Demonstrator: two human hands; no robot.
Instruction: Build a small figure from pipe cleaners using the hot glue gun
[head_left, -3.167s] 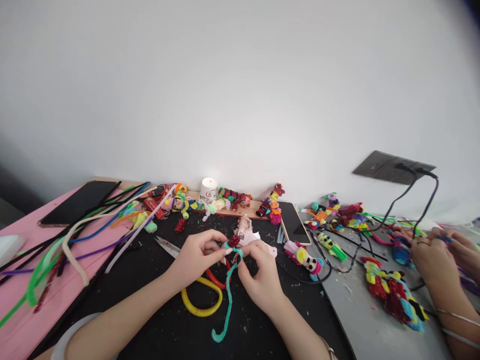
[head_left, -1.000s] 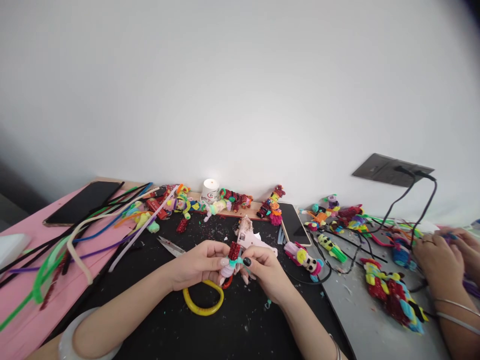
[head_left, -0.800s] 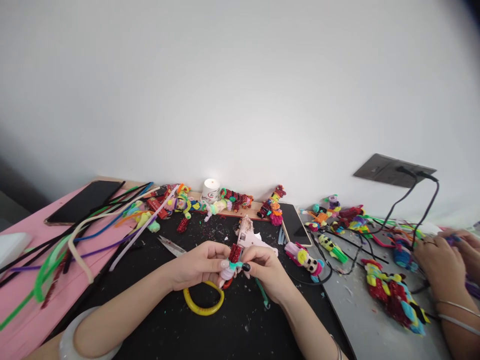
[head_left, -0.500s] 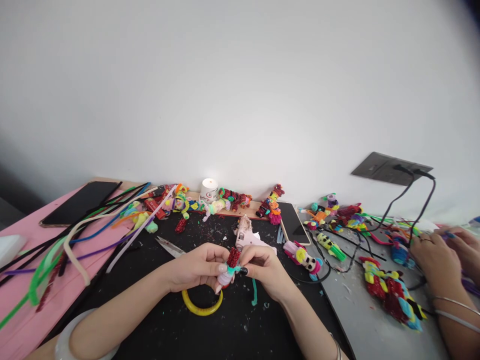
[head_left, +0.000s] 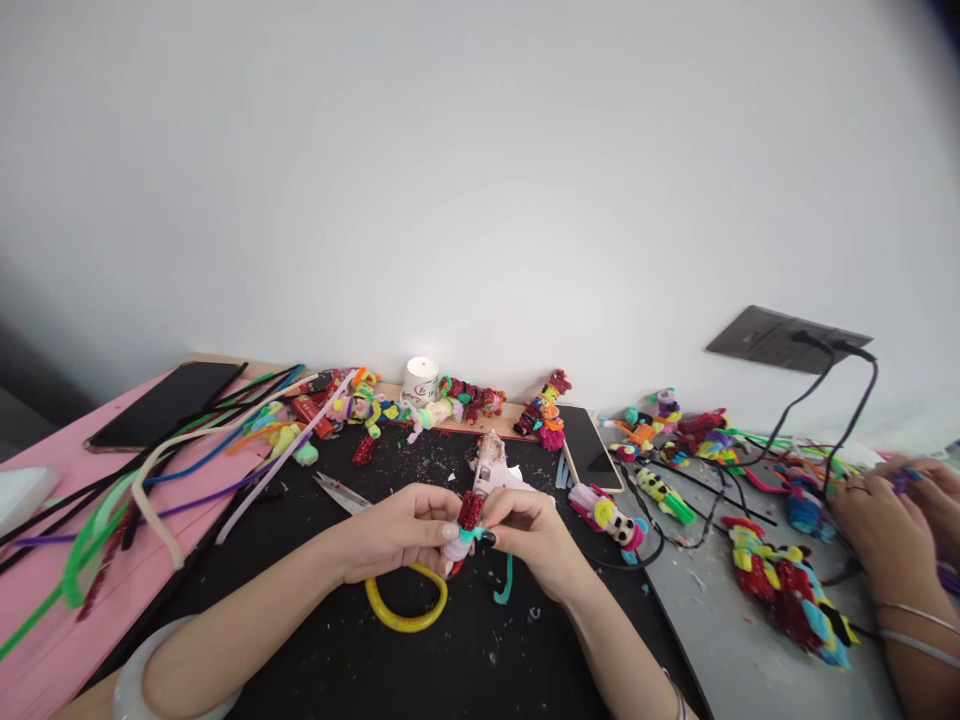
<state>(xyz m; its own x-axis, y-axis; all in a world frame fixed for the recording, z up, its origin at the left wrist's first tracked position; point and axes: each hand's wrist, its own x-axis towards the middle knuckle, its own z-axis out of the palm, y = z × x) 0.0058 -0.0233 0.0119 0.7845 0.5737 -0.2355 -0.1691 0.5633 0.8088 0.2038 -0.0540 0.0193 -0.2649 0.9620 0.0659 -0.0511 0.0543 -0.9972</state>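
My left hand [head_left: 411, 535] is closed in a pinch on a small pipe cleaner figure [head_left: 471, 510], which has a sparkly red top and a pale lilac lower part. Around its middle runs a turquoise pipe cleaner [head_left: 505, 580], its loose end hanging down below my right hand [head_left: 531, 540]. The right thumb and fingers are pinched on that turquoise strand beside the figure. Partly hidden under my left hand lie scissors [head_left: 406, 626] with a yellow handle. A pale pink glue gun [head_left: 495, 474] rests just beyond both hands.
Loose pipe cleaners [head_left: 142, 490] and a dark phone [head_left: 166, 405] lie on the pink board at left. A white paper cup [head_left: 421, 381], finished figures [head_left: 611, 520] and another phone [head_left: 589, 455] stand or lie behind. At right, a co-worker's hands [head_left: 885, 520] work near cables.
My hands stay at the figure with almost the same grip. The turquoise strand's hanging end has shifted and now curls slightly at the bottom. The view has moved slightly.
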